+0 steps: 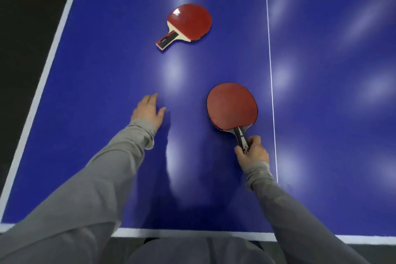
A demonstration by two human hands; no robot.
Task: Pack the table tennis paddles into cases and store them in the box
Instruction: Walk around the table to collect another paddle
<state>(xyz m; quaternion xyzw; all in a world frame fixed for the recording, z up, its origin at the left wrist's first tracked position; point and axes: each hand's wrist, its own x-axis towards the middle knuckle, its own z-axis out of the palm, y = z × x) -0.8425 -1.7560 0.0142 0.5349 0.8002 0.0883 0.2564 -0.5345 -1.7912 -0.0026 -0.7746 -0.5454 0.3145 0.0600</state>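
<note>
Packing looks barely begun: the right hand (252, 152) grips the near paddle (232, 106) by its handle, left of the white line (270, 60). The far paddle (188, 22) lies untouched farther left; the left hand (147, 111) rests flat, fingers loose. No case or box shows.

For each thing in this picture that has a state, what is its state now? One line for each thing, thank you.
Near paddle: red face up, handle gripped by the right hand.
Far paddle: lying flat on the table, red face up, untouched.
Right hand: curled round the near paddle's handle.
Left hand: open, holding nothing, over the table.
Table: blue, no case or box in view.
</note>
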